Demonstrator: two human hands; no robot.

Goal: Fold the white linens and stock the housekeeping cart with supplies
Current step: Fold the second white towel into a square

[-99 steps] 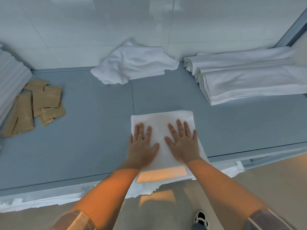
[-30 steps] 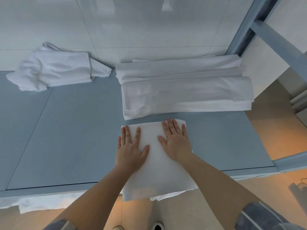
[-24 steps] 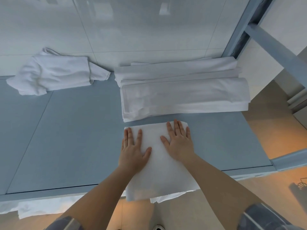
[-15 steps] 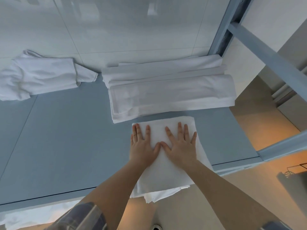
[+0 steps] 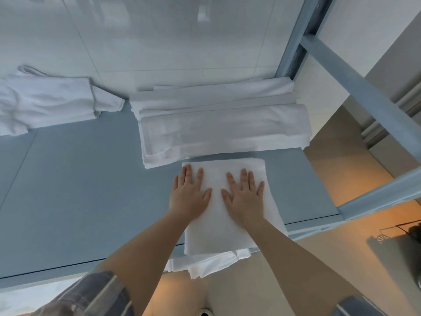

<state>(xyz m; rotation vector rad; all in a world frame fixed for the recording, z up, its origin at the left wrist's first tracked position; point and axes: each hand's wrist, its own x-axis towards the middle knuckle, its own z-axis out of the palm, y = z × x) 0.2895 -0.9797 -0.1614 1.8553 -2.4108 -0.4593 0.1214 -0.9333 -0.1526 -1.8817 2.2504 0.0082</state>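
Blue-grey desk (image 5: 79, 190) against a glossy white tiled wall (image 5: 159, 37), blue metal frame (image 5: 355, 87) at right, tan floor (image 5: 355, 258) below. Left hand (image 5: 188, 197) and right hand (image 5: 245, 198) press flat, fingers straight and spread, on a folded white linen (image 5: 216, 233) whose near edge overhangs the desk. Just past the fingertips lies a stack of folded linens (image 5: 223, 124); a crumpled white linen (image 5: 45, 103) sits far left of the fingers.

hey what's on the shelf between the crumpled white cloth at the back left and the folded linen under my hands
Nothing: in the head view only bare blue shelf surface lies between the crumpled cloth and the folded linen under both flat hands.
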